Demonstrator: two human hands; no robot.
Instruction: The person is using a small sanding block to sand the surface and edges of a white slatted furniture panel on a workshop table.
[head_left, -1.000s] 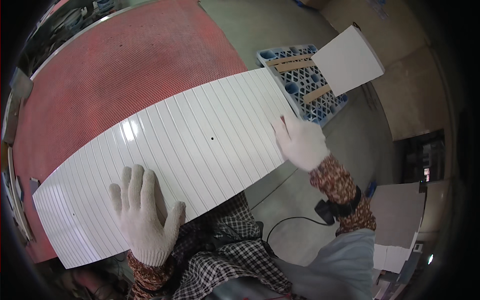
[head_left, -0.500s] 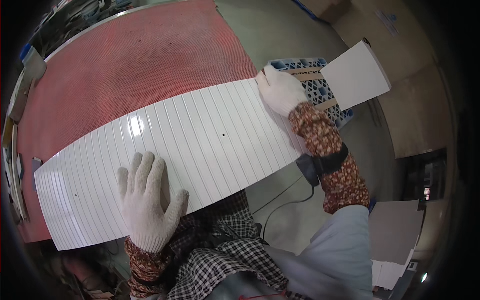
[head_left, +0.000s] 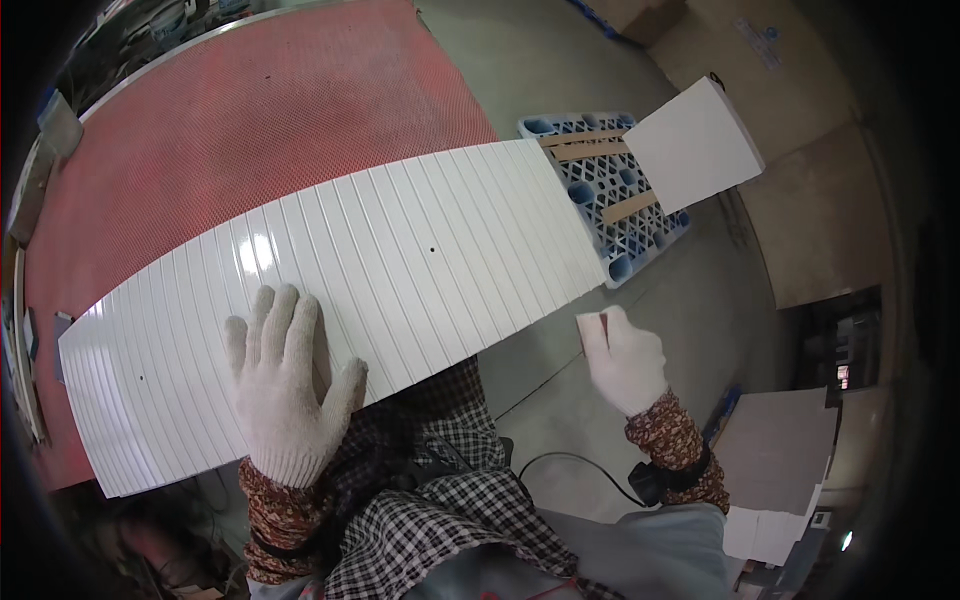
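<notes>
A long white grooved panel with small dark holes lies across the red mesh-textured mat, its right end sticking out past the mat. My left hand, in a white knit glove, rests open on the panel near its front edge, fingers spread. Just off the panel's front right corner, my right hand, gloved the same way, is closed in the air. Its thumb and fingers press together at a small pale edge; what they hold, if anything, I cannot make out.
The red mat covers the table. Beyond the panel's right end, a blue plastic pallet stands on the floor, with cardboard strips and a stack of white sheets. Grey and white boards stand at lower right. A black cable hangs near my right arm.
My right hand has left the panel's far right corner and come toward me, past its front right corner. My left hand stays on the panel. The view has shifted slightly.
</notes>
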